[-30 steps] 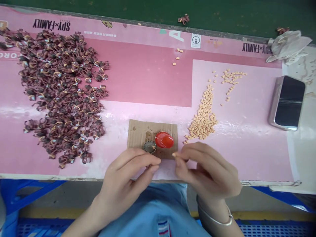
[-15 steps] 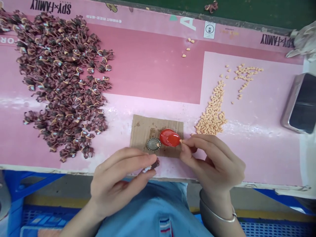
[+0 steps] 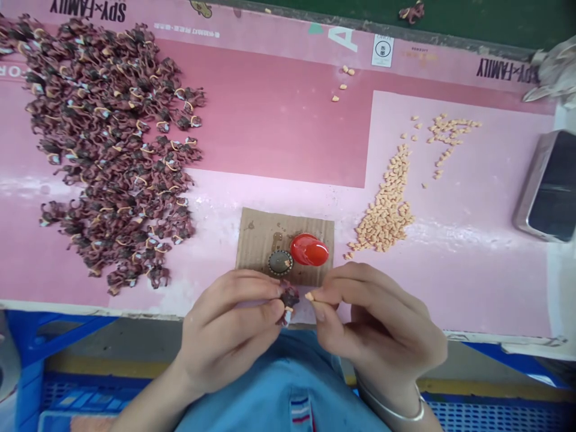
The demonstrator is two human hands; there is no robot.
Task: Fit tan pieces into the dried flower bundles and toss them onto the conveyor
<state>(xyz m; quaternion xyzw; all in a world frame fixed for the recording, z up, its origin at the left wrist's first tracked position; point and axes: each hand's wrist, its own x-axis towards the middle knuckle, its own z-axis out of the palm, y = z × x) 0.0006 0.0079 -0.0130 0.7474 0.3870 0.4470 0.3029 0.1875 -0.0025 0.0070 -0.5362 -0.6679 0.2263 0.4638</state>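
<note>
Between thumb and fingers, my left hand point(image 3: 236, 327) pinches a small dark brown figurine point(image 3: 290, 297) with a white and yellow patch on it. My right hand point(image 3: 378, 312) holds a tiny cream-coloured piece point(image 3: 309, 296) at its fingertips, a short gap to the right of the figurine. Just beyond both hands lies a piece of cardboard point(image 3: 256, 231). On it are a bottle cap point(image 3: 279, 263) with a bit of something pale inside and a red cup-like container point(image 3: 309, 249).
Many similar figurines point(image 3: 117, 138) are heaped on the left. A pile of cream pieces point(image 3: 384, 222) lies to the right, with several scattered beyond. A phone point(image 3: 551, 186) and a crumpled whitish plastic bag point(image 3: 555, 75) are at the far right. One figurine point(image 3: 411, 12) lies on the green surface behind.
My right hand has moved from the red container toward me and left, carrying the cream piece. My left hand has shifted slightly right and turned the figurine. The lone figurine behind has moved right.
</note>
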